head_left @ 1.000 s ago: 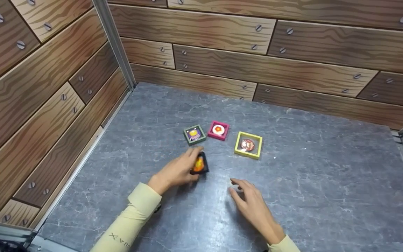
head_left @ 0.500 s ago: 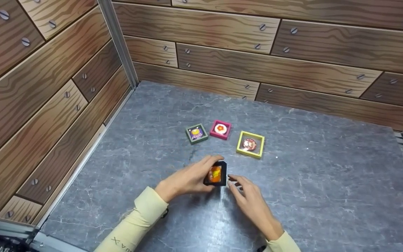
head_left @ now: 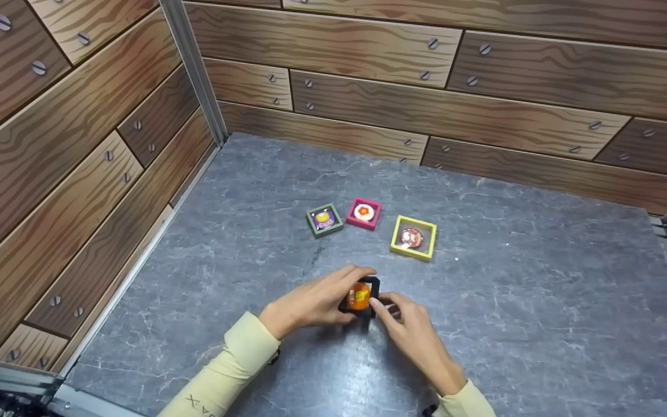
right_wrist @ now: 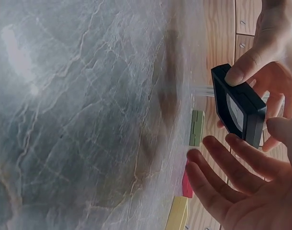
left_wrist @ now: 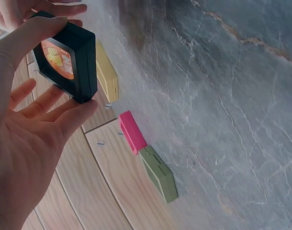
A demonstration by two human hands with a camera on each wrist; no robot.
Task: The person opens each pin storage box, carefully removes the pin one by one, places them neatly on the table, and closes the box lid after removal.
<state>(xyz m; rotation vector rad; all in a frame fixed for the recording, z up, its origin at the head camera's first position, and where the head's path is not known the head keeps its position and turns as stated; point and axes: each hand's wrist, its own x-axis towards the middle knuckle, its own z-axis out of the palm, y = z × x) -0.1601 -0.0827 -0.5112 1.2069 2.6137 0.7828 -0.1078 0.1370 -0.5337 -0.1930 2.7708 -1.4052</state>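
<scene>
A small black square display frame (head_left: pixel 375 288) with an orange and yellow round picture inside is held tilted up off the table. My left hand (head_left: pixel 316 298) grips its opposite edges, thumb on one and fingers on the other; the left wrist view shows the frame (left_wrist: pixel 84 62) side-on. At its right edge, my right hand (head_left: pixel 420 336) pinches a corner between thumb and index finger. The right hand's other fingers (right_wrist: pixel 208 182) stretch out apart from the frame. Beyond the hands lie a green frame (head_left: pixel 312 226), a pink frame (head_left: pixel 378 215) and a yellow frame (head_left: pixel 433 237).
The grey marbled tabletop (head_left: pixel 542 301) carries the three frames near its middle. Wood-patterned walls (head_left: pixel 368 98) bound it at the back and left, with a metal post (head_left: pixel 197 69) at the corner.
My left hand has brought the black frame rightward and nearer, turning it upright. My right hand, earlier apart from it, now has thumb and index finger at its right edge.
</scene>
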